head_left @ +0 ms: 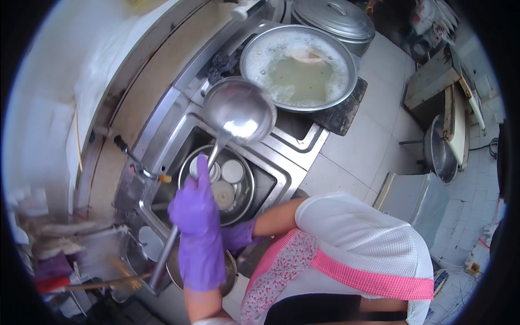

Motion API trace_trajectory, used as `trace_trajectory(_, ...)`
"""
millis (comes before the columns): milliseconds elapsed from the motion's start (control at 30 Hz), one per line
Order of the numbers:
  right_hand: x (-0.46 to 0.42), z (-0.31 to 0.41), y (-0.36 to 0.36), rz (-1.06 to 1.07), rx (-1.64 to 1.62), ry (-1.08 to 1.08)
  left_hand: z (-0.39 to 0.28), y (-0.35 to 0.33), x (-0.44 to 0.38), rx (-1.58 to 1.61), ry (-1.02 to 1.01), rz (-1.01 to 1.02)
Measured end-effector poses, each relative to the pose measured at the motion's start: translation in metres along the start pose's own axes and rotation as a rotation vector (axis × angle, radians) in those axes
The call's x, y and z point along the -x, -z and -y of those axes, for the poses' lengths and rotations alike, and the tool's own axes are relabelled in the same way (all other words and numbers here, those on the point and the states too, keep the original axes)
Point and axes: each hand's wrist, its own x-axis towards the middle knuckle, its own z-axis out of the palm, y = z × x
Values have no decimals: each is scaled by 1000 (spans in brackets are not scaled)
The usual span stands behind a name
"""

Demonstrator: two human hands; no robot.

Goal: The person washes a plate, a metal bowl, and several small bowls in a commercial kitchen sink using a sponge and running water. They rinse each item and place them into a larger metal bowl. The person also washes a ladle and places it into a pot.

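Note:
My left hand (pixel 199 227), in a purple rubber glove, grips the handle of a large metal ladle (pixel 239 109). The ladle's rounded bowl hangs over the far edge of the sink, in front of the soapy water. Below it, a steel basin (pixel 252 195) stands in the sink, with several white dishes (pixel 232 171) inside. My right hand (pixel 241 235), gloved in purple too, is lower down beside the basin. The left glove covers its fingers, so its grip does not show. Another metal pan (pixel 230 280) is partly visible under my left forearm.
A wide metal basin (pixel 354 83) of foamy water rests on the counter, a pale object floating in it. Behind it stands a lidded pot (pixel 333 20). The faucet (pixel 146 174) juts over the sink's left side. Blurred utensils (pixel 101 284) crowd the lower left.

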Motion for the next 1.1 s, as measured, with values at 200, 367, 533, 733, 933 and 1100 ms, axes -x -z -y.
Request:
trace_trajectory(200,13,35,29,139,295,149,-76,-51,-152,40,-247,-82)
trace_trajectory(367,15,124,105,524,126,-209,-126,-88,-169,219,-258,170)
trace_trajectory(533,16,104,117,329,-110,-423,-114,-65,-141,549,-245,-230)
trace_trajectory(733,-16,79,98,179,-259,-889,13,-23,0,807,314,-258)
trace_trajectory(933,-38,67,73,207,-254,-1040,50,0,283,334,1510,-306)
trace_trajectory(1100,-32,67,61,117,-224,-970,-34,12,370,1111,2405,-350)
